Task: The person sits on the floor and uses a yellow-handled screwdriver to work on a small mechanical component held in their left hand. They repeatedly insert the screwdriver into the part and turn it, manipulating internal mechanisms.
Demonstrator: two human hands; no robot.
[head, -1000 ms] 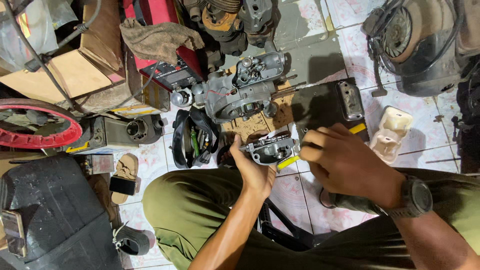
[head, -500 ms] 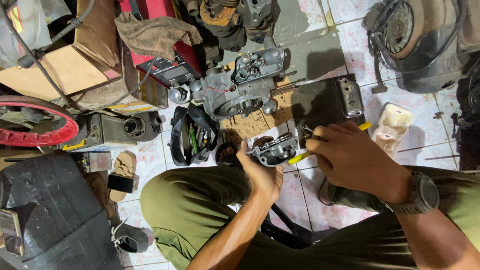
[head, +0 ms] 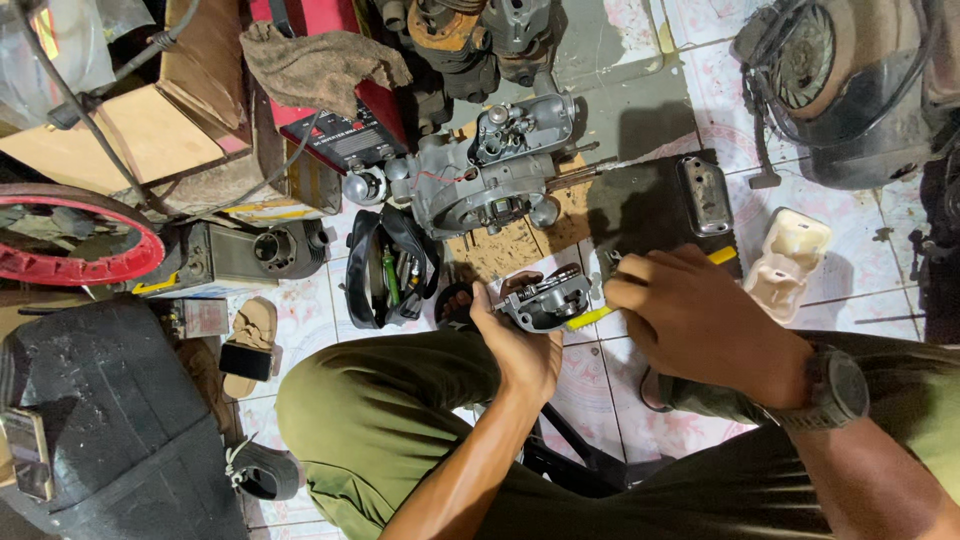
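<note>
Now | left hand [head: 520,345] grips one metal part [head: 548,298] | right hand [head: 700,320] clasps one yellow-handled tool [head: 592,317]

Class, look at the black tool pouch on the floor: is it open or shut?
Open. The black tool pouch gapes wide, showing a green-handled tool and other tools inside.

Small grey metal engine part [head: 548,298], tilted, above tiled floor, yellow-handled tool [head: 592,316] touching
</note>
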